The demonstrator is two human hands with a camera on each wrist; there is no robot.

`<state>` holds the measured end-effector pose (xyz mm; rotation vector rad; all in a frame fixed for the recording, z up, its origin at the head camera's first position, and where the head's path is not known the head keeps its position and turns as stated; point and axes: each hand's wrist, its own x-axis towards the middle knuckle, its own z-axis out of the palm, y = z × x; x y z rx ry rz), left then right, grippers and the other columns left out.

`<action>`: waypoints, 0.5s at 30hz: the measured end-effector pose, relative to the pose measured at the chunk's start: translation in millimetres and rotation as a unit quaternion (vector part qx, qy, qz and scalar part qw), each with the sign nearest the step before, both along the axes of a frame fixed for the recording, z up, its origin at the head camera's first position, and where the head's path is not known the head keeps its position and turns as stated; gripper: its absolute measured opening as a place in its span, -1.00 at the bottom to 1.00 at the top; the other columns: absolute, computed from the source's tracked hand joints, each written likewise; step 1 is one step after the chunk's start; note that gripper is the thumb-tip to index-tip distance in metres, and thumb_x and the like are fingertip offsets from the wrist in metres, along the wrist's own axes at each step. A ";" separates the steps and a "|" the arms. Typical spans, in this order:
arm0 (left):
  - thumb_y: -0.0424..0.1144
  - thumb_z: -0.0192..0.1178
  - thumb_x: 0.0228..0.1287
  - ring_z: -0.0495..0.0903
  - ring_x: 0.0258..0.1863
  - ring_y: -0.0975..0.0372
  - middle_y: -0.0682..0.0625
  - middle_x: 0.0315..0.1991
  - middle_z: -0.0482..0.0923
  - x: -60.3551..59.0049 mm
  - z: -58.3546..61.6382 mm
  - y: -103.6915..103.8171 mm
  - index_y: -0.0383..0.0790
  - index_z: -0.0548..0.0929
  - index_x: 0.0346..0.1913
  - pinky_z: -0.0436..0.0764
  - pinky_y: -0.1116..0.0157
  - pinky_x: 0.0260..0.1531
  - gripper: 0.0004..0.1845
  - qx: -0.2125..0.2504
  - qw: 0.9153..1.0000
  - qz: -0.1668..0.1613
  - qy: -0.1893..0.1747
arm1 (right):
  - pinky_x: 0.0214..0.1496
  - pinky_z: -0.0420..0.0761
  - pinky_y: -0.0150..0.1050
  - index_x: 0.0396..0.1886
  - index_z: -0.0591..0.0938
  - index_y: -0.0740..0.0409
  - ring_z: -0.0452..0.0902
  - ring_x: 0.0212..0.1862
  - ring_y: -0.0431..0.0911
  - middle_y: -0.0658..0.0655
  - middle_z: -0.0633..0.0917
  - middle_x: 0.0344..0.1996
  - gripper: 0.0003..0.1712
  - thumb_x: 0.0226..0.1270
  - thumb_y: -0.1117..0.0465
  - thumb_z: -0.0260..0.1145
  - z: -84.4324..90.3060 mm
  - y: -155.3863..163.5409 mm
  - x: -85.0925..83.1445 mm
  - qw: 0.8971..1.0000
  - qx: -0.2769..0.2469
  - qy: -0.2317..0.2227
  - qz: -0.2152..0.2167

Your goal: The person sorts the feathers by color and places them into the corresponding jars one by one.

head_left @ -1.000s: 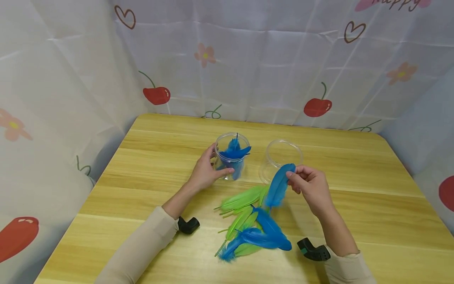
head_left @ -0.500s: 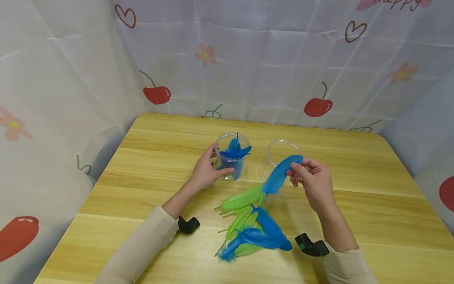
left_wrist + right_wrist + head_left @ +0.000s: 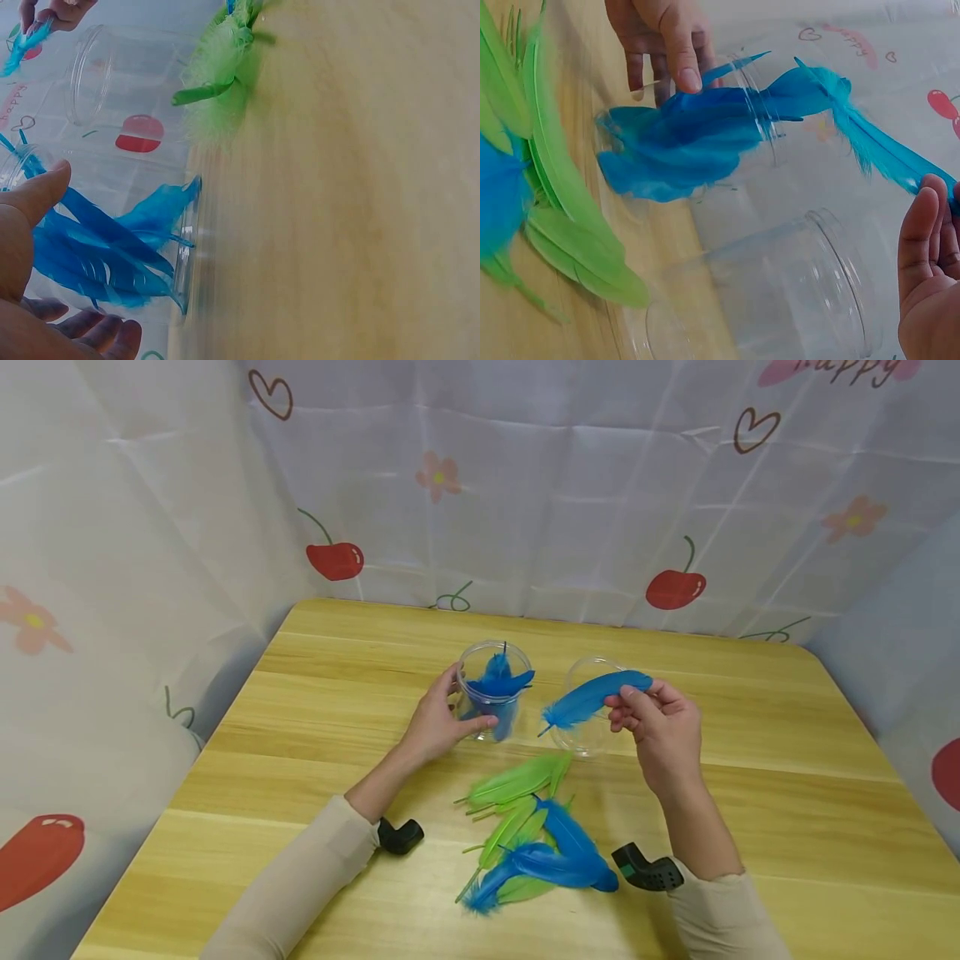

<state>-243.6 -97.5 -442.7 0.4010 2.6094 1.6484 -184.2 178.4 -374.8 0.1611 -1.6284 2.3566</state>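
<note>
My left hand (image 3: pixel 438 722) grips a clear jar (image 3: pixel 491 689) that holds several blue feathers (image 3: pixel 105 247). My right hand (image 3: pixel 652 718) pinches one blue feather (image 3: pixel 592 695) by its broad end and holds it level above a second, empty clear jar (image 3: pixel 588 706); its quill points left toward the first jar. The right wrist view shows that feather (image 3: pixel 870 135) stretching from my fingers (image 3: pixel 922 240) toward the feather-filled jar (image 3: pixel 697 142), with the empty jar (image 3: pixel 795 292) below it.
A loose heap of green feathers (image 3: pixel 517 781) and blue feathers (image 3: pixel 562 856) lies on the wooden table (image 3: pixel 300 693) in front of the jars. Cloth printed with cherries and flowers (image 3: pixel 525 485) walls the table at the back and sides.
My right hand has lifted the blue feather off the heap and up over the empty jar, turning it from hanging down to nearly level. My left hand has stayed on the jar.
</note>
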 end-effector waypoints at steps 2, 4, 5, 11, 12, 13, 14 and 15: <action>-0.04 0.50 0.09 0.32 0.34 -0.09 -0.22 0.40 0.27 0.3 0.3 -0.1 -0.19 0.07 0.55 0.42 -0.06 0.25 0.07 -0.001 1.000 0.002 -0.004 | -0.45 0.66 -0.37 -0.47 0.56 0.28 0.66 -0.52 -0.12 0.16 0.73 -0.54 -0.81 0.40 0.47 0.22 0.4 -2.0 -2.8 1.000 -0.017 0.004 -0.009; -0.03 0.50 0.09 0.32 0.34 -0.10 -0.21 0.40 0.27 0.6 0.8 -0.2 -0.16 0.05 0.56 0.42 -0.07 0.25 0.08 -0.004 1.000 0.003 -0.008 | -0.45 0.67 -0.37 -0.47 0.56 0.30 0.66 -0.52 -0.11 0.18 0.73 -0.54 -0.81 0.39 0.47 0.22 1.1 -4.0 -5.4 0.999 -0.036 0.011 -0.015; -0.03 0.50 0.09 0.32 0.34 -0.10 -0.21 0.40 0.27 0.5 0.6 -0.3 -0.16 0.05 0.56 0.42 -0.08 0.25 0.09 -0.004 1.000 0.004 -0.009 | -0.45 0.67 -0.36 -0.46 0.57 0.30 0.66 -0.53 -0.11 0.18 0.73 -0.53 -0.82 0.39 0.47 0.22 1.4 -5.1 -6.8 0.999 -0.045 0.015 -0.018; -0.05 0.51 0.08 0.34 0.33 -0.11 -0.23 0.39 0.28 0.5 0.4 -0.5 -0.19 0.07 0.55 0.42 -0.10 0.24 0.07 -0.002 1.000 0.004 -0.006 | -0.43 0.69 -0.33 -0.47 0.57 0.36 0.66 -0.54 -0.08 0.22 0.73 -0.52 -0.83 0.37 0.50 0.22 4.2 -11.2 -13.7 0.994 -0.095 0.043 -0.025; -0.05 0.51 0.09 0.34 0.33 -0.11 -0.23 0.39 0.28 0.5 0.4 -0.4 -0.19 0.08 0.55 0.42 -0.10 0.23 0.07 -0.002 1.000 0.003 -0.006 | -0.43 0.69 -0.33 -0.47 0.57 0.36 0.66 -0.54 -0.07 0.23 0.73 -0.52 -0.83 0.36 0.51 0.22 5.0 -11.9 -14.5 0.993 -0.102 0.047 -0.025; -0.05 0.51 0.09 0.34 0.33 -0.11 -0.23 0.39 0.28 0.3 0.3 -0.2 -0.20 0.08 0.55 0.42 -0.10 0.23 0.07 -0.002 1.000 0.003 -0.006 | -0.43 0.69 -0.32 -0.47 0.56 0.37 0.66 -0.54 -0.07 0.24 0.73 -0.52 -0.83 0.36 0.51 0.22 5.7 -12.6 -15.3 0.992 -0.109 0.051 -0.026; -0.05 0.51 0.09 0.34 0.33 -0.11 -0.22 0.40 0.28 0.3 0.3 -0.1 -0.19 0.08 0.55 0.43 -0.10 0.23 0.07 -0.003 1.000 0.003 -0.007 | -0.43 0.69 -0.32 -0.47 0.56 0.38 0.66 -0.54 -0.06 0.24 0.72 -0.52 -0.83 0.35 0.52 0.22 6.4 -13.0 -15.9 0.992 -0.115 0.055 -0.028; -0.04 0.51 0.09 0.34 0.33 -0.10 -0.21 0.40 0.27 0.2 0.2 0.1 -0.18 0.07 0.55 0.43 -0.09 0.23 0.07 -0.005 1.000 0.004 -0.009 | -0.44 0.69 -0.32 -0.47 0.56 0.38 0.66 -0.54 -0.06 0.24 0.72 -0.52 -0.84 0.35 0.51 0.23 7.2 -13.4 -16.6 0.991 -0.120 0.058 -0.031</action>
